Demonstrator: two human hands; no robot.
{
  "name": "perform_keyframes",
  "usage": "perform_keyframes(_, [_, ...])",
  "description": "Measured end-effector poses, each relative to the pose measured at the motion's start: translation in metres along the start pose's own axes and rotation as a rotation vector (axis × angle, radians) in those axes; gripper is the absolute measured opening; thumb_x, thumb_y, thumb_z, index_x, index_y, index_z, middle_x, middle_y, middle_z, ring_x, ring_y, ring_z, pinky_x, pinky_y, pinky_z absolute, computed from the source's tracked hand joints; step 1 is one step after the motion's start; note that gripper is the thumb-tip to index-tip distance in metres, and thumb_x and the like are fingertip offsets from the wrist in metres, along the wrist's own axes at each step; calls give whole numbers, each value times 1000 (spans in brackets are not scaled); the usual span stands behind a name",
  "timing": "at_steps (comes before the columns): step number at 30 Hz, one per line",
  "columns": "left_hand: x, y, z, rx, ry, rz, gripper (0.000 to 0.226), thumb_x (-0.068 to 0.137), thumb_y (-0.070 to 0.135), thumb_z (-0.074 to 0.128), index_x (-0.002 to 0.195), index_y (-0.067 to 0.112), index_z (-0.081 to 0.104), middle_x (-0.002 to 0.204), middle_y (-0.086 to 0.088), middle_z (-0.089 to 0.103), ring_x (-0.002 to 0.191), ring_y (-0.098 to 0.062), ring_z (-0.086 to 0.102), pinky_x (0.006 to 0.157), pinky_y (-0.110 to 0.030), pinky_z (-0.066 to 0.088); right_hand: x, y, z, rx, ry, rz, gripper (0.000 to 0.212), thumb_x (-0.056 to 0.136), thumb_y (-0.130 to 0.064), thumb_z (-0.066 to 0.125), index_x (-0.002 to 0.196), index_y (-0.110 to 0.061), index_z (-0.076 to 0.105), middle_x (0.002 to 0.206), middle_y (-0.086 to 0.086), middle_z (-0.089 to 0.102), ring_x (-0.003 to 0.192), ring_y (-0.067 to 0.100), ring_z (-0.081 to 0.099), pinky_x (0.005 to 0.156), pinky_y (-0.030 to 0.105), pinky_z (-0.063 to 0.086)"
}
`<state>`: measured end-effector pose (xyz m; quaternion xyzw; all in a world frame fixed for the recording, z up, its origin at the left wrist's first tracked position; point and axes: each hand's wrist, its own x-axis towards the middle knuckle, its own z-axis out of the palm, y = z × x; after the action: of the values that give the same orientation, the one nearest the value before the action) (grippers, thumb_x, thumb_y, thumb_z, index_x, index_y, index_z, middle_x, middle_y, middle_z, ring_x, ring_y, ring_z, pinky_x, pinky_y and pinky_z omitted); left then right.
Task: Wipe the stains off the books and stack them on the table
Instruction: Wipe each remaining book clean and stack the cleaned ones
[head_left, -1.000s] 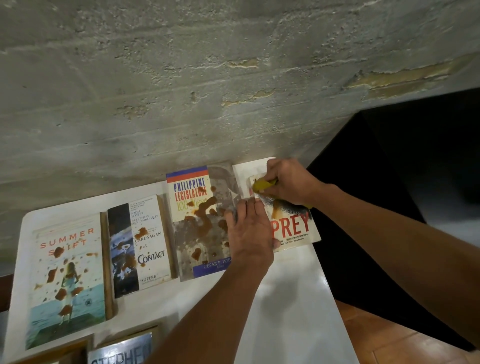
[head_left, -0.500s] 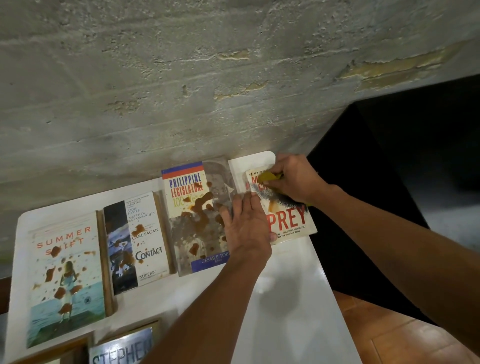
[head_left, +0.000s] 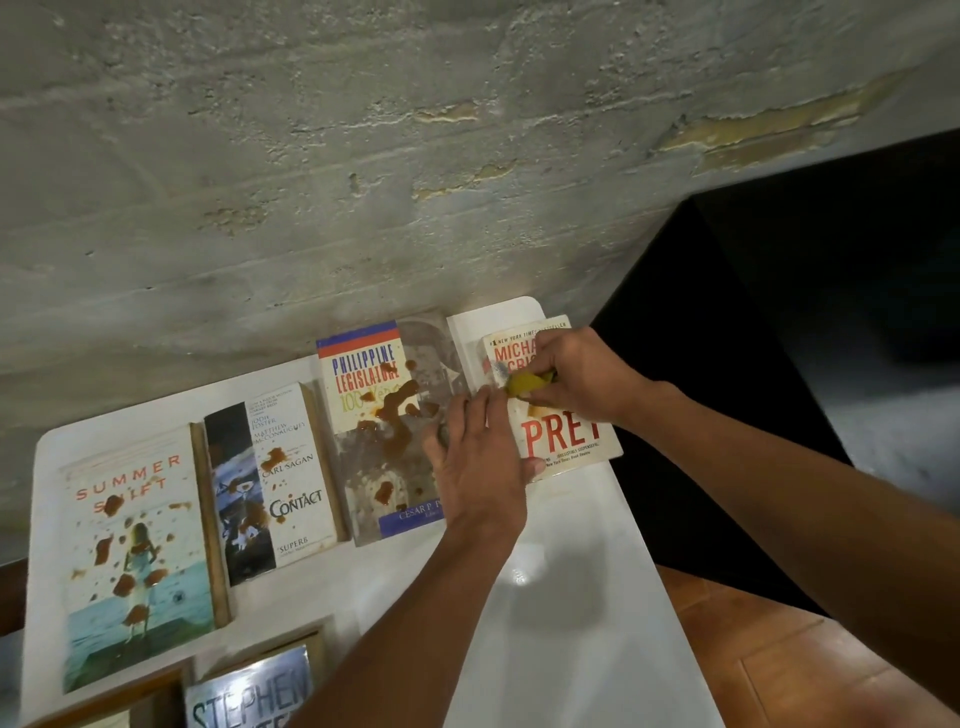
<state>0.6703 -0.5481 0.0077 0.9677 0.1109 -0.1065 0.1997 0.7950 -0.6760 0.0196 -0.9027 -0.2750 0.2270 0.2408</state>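
Note:
Several books lie face up in a row on the white table (head_left: 571, 597). At the far right is the "Prey" book (head_left: 566, 436). My right hand (head_left: 582, 379) pinches a small yellow cloth (head_left: 524, 385) and presses it on that cover's upper middle. My left hand (head_left: 478, 457) lies flat with straight fingers across the left edge of "Prey" and the neighbouring "Philippine Legislature" book (head_left: 379, 426), which has large brown stains. Further left lie "Contact" (head_left: 280, 478) and "Summer Shift" (head_left: 135, 551), both spotted brown.
A rough concrete wall (head_left: 363, 156) runs behind the table. A silver "Stephen" book (head_left: 249, 691) and a wood-edged item sit at the near left edge. Right of the table is a dark drop and wooden floor (head_left: 779, 665).
My right hand has slid the yellow cloth down and left across the "Prey" cover, uncovering the author's name at the top. My left hand stays pressed in place.

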Motion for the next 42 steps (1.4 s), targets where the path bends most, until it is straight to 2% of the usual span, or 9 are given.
perform_keyframes(4, [-13, 2, 9, 9, 204, 9, 82, 66, 52, 88, 133, 20, 54, 131, -3, 61, 127, -26, 51, 108, -47, 32, -12, 3, 6, 25, -13, -29, 23, 84, -29, 79, 106, -24, 79, 92, -7, 67, 73, 5, 68, 65, 23, 59])
perform_keyframes(7, [-21, -1, 16, -19, 278, 13, 79, 62, 50, 91, 128, 19, 60, 124, -4, 65, 120, -27, 58, 100, -50, 43, -22, 4, 12, 43, -7, -33, 21, 83, -29, 80, 104, -24, 80, 91, -8, 67, 74, 4, 67, 62, 25, 59])
perform_keyframes(21, [-47, -12, 14, -102, 244, -48, 67, 69, 47, 86, 125, 20, 63, 122, -1, 67, 118, -28, 59, 99, -51, 39, -66, 2, 37, 92, -56, -8, 34, 80, -31, 79, 113, -22, 77, 112, -9, 71, 100, 7, 67, 86, 22, 58])
perform_keyframes(26, [-50, -10, 6, -345, 155, -84, 38, 90, 42, 69, 122, 23, 63, 121, 4, 66, 112, -20, 59, 107, -41, 39, -73, -5, 31, 169, -53, 119, 28, 83, -35, 76, 105, -18, 79, 100, -8, 73, 89, 10, 71, 78, 21, 59])
perform_keyframes(28, [-51, -5, -3, -575, 147, -101, 23, 97, 38, 61, 114, 23, 66, 110, 6, 68, 98, -11, 63, 95, -36, 53, -73, -10, 22, 327, 78, 290, 28, 88, -39, 71, 100, -15, 77, 92, -2, 74, 83, 15, 72, 75, 31, 61])
perform_keyframes(30, [-50, 5, -16, -775, 97, -155, 29, 96, 47, 52, 110, 25, 65, 106, 11, 68, 93, -2, 63, 83, -25, 59, -75, -21, 13, 815, 164, 443, 31, 94, -40, 62, 105, -13, 74, 96, 5, 76, 88, 22, 74, 80, 40, 62])
perform_keyframes(33, [-44, 18, -31, -1039, -226, -192, 47, 85, 68, 42, 115, 37, 60, 113, 14, 65, 102, -3, 63, 74, -10, 53, -78, -39, 5, 1366, 212, 523, 39, 103, -35, 47, 112, -5, 70, 108, 16, 73, 100, 31, 72, 88, 45, 59])
perform_keyframes(39, [-34, 24, -34, -961, -242, -165, 27, 96, 52, 57, 109, 32, 68, 102, 10, 70, 97, -10, 66, 83, -22, 57, -79, -51, 7, 1518, 392, 668, 41, 106, -44, 34, 118, -15, 61, 104, 4, 76, 97, 23, 73, 87, 39, 58])
perform_keyframes(42, [-36, 28, -33, -975, -138, -198, 15, 97, 47, 58, 105, 36, 64, 100, 15, 67, 97, -10, 66, 84, -24, 58, -90, -49, 17, 1412, 273, 634, 36, 101, -47, 46, 129, -24, 55, 115, -1, 72, 105, 22, 71, 94, 46, 56])
